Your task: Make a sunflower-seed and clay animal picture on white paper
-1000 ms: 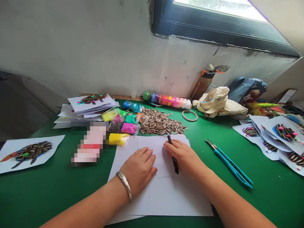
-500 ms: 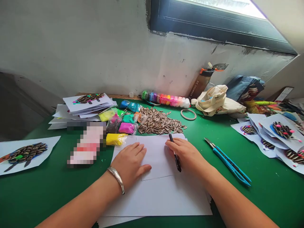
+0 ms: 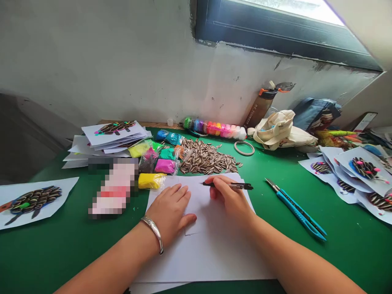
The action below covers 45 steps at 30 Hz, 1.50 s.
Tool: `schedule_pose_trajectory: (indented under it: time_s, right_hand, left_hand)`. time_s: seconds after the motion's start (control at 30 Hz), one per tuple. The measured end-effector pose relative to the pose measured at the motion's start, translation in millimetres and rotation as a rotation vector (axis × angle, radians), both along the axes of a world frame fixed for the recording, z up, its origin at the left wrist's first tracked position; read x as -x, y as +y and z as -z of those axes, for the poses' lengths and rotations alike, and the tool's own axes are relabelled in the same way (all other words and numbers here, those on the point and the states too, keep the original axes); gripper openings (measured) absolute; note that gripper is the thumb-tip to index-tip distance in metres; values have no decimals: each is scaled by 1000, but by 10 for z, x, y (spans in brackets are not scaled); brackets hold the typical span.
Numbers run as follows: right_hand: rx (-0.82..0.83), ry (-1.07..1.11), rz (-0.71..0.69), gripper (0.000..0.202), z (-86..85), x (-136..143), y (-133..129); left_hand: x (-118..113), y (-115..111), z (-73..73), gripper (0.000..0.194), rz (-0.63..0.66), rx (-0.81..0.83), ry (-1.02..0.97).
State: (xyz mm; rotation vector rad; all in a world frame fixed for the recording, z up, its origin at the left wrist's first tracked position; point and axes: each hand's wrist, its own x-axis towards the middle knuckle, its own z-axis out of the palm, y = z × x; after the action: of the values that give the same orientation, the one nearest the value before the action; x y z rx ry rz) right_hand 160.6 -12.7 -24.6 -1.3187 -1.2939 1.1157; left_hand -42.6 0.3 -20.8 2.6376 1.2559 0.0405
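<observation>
White paper point(image 3: 211, 257) lies in front of me in a small stack, with thin pencil-like lines showing beside my thumb. My left hand point(image 3: 173, 208) rests flat on its left part, fingers stretched out, a silver bangle on the wrist. In my right hand point(image 3: 228, 194) a black pen point(image 3: 241, 185) is gripped between thumb and fingers. It is held nearly level, its tip pointing left just over the upper part of the sheet; whether the tip touches cannot be made out. A blue utility knife point(image 3: 301, 214) with its blade out lies right of the paper.
Striped sunflower seeds point(image 3: 205, 157) are heaped behind the paper. Bagged coloured clay point(image 3: 151, 180) lies left of them, a tape ring point(image 3: 244, 148) to the right. Seed pictures point(image 3: 113, 136) are stacked back left, more point(image 3: 364, 169) at right. A bottle point(image 3: 260, 108) and cloth bag point(image 3: 275, 130) stand behind.
My right hand has turned the pen from steep to nearly level, its tip now pointing left. My left hand stays flat on the paper. The view has shifted slightly.
</observation>
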Motion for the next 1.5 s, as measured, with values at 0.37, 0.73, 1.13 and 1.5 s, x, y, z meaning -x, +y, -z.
schedule_pose_trajectory:
  time_s: [0.37, 0.73, 1.13, 1.5]
  right_hand:
    - [34, -105, -35, 12, 81, -82, -72]
    - [-11, -148, -76, 13, 45, -33, -65]
    - [-10, -151, -113, 12, 54, -35, -49]
    - [-30, -209, -165, 12, 60, -33, -36]
  left_hand:
    - [51, 80, 16, 58, 22, 89, -18]
    - [67, 71, 51, 54, 19, 48, -102]
    - [31, 65, -24, 56, 6, 74, -27]
    - [70, 67, 63, 53, 14, 47, -109]
